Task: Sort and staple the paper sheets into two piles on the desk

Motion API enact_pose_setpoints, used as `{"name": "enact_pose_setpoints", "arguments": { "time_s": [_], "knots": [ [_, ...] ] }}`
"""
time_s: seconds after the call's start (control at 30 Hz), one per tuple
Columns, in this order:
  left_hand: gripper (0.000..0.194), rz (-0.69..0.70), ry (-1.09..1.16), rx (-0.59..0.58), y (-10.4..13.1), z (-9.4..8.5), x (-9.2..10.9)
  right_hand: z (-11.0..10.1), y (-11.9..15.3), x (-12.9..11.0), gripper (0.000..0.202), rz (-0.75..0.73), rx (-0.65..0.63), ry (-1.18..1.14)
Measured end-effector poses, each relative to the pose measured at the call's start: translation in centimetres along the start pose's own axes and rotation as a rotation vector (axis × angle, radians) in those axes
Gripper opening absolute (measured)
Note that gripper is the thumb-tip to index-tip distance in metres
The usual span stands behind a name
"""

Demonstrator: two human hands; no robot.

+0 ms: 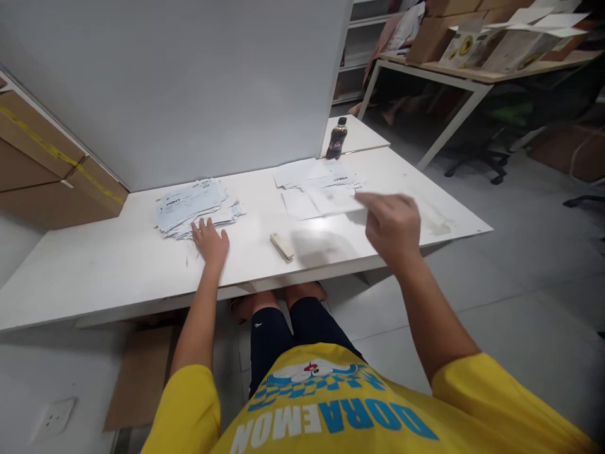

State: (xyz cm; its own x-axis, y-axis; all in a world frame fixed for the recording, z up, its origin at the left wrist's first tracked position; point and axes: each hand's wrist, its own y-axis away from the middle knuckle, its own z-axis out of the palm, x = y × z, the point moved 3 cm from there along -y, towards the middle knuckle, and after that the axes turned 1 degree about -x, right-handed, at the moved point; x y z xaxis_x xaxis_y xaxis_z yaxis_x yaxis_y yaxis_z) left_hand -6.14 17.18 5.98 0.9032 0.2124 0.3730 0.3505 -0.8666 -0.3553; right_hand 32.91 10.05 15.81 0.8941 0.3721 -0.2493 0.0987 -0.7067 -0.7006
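Observation:
A messy stack of printed papers (191, 205) lies on the left part of the white table (118, 265). My left hand (210, 243) rests at the stack's front edge with its fingers spread. My right hand (394, 224) is raised over the table's right part, fingers pinched on the corner of a white sheet (331, 200). That sheet is blurred and lies over a looser pile of white papers (302, 175). Between the two piles, near the front edge, is a cream stapler (282, 247).
A dark soda bottle (337, 139) stands behind the right pile. Taped cardboard boxes (57, 164) sit at the table's left end, and a grey partition (189, 82) rises along the back. Another desk (491, 75) with boxes and a wheeled chair is at the right.

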Motion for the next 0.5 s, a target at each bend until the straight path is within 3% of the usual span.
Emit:
{"name": "enact_pose_setpoints", "arguments": {
  "time_s": [0.1,0.2,0.27,0.37,0.5],
  "knots": [
    [0.067,-0.094,-0.158,-0.067,-3.0,1.9,-2.6,2.4,-5.5,0.6,0.039,0.016,0.139,0.037],
    [0.066,-0.107,-0.204,-0.07,-3.2,3.1,-3.4,8.3,-9.6,2.0,0.038,-0.005,0.166,0.01],
    [0.064,-0.105,-0.212,-0.052,-2.8,3.3,-3.6,13.3,-10.9,3.1,0.036,-0.022,0.103,-0.021],
    [0.064,-0.122,-0.212,-0.046,-2.4,3.4,-3.9,20.4,-11.2,4.6,0.031,-0.065,-0.139,-0.064],
    [0.065,-0.139,-0.192,-0.073,-2.2,3.5,-4.3,25.3,-12.3,4.6,0.034,-0.135,-0.278,-0.099]
  ]
}}
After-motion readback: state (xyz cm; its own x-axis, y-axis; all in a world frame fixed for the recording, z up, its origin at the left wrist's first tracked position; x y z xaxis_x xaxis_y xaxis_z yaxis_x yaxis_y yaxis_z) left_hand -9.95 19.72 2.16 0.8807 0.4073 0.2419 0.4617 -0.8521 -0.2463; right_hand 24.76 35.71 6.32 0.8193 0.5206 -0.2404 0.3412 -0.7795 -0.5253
